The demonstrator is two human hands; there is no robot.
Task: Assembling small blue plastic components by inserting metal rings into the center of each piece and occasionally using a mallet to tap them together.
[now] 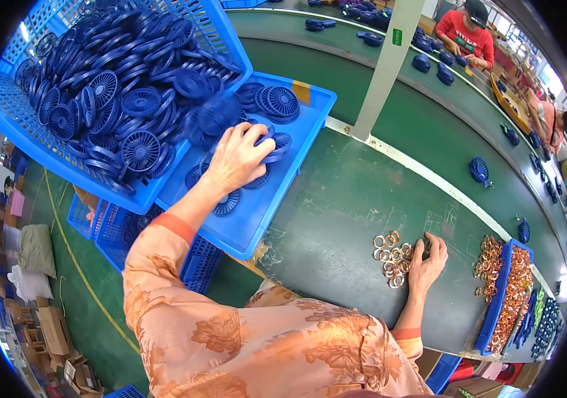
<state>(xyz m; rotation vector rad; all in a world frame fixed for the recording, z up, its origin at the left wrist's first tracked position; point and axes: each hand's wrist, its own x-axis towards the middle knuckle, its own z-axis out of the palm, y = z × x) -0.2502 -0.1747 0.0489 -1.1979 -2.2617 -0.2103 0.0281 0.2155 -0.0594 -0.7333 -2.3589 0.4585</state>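
Note:
My left hand reaches over a shallow blue tray, its fingers curled round a few dark blue round fan grilles. More of these slotted covers lie under and beside it in the tray, including a stack in the far corner. Just behind the hand, some grilles are smeared by motion at the edge of a heaped blue basket. On the green tabletop rests my right hand, fingers a little bent and apart. It is beside a loose group of copper-coloured rings, and I see nothing in it.
To the right stands a blue bin full of copper rings, with more rings piled beside it. A pale post rises at the table's far edge. Beyond it, a green conveyor carries dark blue handheld fans. Two people work across from me.

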